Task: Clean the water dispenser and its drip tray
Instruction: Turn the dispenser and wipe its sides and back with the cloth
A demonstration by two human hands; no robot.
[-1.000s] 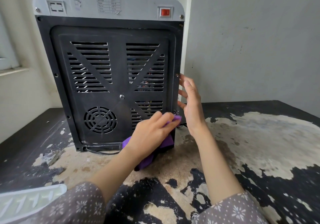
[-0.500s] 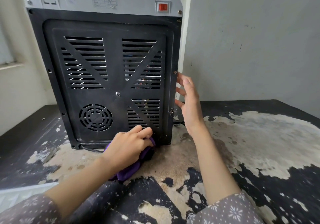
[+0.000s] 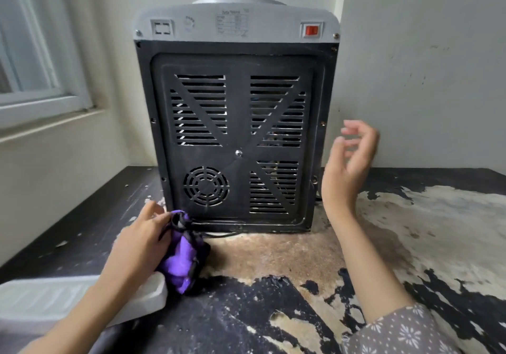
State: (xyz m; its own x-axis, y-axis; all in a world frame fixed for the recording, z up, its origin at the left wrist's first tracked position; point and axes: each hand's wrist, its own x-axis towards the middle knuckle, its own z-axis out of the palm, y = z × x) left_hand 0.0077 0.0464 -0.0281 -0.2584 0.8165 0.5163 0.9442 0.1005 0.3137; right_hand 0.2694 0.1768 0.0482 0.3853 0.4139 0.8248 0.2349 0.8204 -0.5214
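**Rear of the dispenser facing me, cloth in the left hand**

I see the surface (image 3: 273,323) first: dark, with its coating peeled away in broad pale patches under and to the right of my right hand. On it stands the water dispenser (image 3: 236,123), upright, long axis vertical, its black vented back panel turned toward me and its front pointing away at the wall. It sits just beyond both hands, between them. Its grey top band carries a red switch (image 3: 311,30) up above my right hand, and a round fan grille (image 3: 206,186) sits low on the panel, just above and right of my left hand.

Under my left forearm lies the white drip tray (image 3: 68,301), flat on the surface, its long axis running left to right, its right end just beside the cloth.

My left hand (image 3: 142,241) has its fingers curled round a bunched purple cloth (image 3: 182,255), which rests on the surface at the dispenser's lower left corner; whether the cloth touches the casing I cannot tell. My right hand (image 3: 347,167) hangs in the air just right of the dispenser's right edge, apart from it, fingers loosely bent and holding nothing. A patterned sleeve (image 3: 402,331) covers that arm near the frame's bottom.
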